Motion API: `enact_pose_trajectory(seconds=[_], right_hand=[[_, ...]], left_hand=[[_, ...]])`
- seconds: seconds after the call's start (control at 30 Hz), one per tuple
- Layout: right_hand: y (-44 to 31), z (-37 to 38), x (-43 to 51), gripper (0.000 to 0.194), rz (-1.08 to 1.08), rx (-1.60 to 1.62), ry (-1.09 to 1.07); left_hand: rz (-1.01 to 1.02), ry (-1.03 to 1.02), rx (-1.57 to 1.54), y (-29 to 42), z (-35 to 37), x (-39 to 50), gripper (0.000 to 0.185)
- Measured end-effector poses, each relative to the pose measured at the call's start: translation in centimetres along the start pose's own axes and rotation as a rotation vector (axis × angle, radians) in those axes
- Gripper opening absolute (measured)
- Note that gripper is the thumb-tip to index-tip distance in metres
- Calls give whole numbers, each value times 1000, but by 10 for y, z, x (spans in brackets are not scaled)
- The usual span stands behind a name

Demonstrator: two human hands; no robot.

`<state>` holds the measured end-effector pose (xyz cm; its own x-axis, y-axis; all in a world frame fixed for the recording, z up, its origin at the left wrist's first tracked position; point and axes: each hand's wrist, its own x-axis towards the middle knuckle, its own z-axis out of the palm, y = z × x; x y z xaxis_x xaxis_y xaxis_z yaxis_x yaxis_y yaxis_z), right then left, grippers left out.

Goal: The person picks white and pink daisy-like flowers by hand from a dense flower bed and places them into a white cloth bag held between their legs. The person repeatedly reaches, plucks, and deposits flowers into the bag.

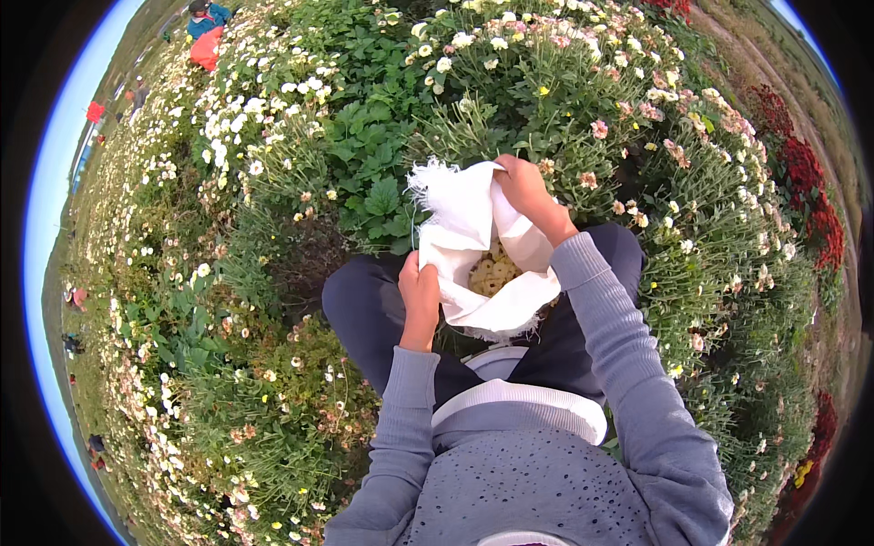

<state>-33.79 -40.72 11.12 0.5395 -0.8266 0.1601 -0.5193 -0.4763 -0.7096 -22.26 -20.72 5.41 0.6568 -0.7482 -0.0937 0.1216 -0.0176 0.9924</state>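
Note:
A white woven sack point(502, 300) with frayed edges stands between the person's bent knees, its mouth partly spread. Pale yellow flower heads point(493, 271) lie inside it. My left hand point(420, 290) grips the sack's rim on the left side, thumb uppermost. At the upper right of the rim, my right hand point(529, 191) is closed on the cloth, its fingertips partly hidden by the fabric. The lower part of the sack is hidden by its folded rim.
White and pinkish flowering plants point(239, 123) surround the person closely. Broad green leaves point(382, 198) rise just beyond the sack. Red flowers point(806, 164) edge a dirt track point(744, 48) at right. A co-worker in blue point(206, 22) is at the upper left, with several people farther off.

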Motion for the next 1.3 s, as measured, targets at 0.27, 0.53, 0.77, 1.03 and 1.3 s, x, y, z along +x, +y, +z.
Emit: enact_pose_trajectory(seconds=[0.27,0.53,0.77,1.03,1.3], right_hand=[[19,-25,38,22,-130,227,-78],[113,52,264,26,224,67,66],[180,90,334,36,632,727,295],[189,88,370,16,641,694,233],[171,35,317,18,119,-397,-139]], left_hand=[[-284,15,-127,-40,-7,21,29],[-94,-62,147,-14,60,359,28],[-271,-505,412,-76,141,482,42],[-542,-601,449,-144,184,498,46],[-184,-430,729,-143,193,482,18]])
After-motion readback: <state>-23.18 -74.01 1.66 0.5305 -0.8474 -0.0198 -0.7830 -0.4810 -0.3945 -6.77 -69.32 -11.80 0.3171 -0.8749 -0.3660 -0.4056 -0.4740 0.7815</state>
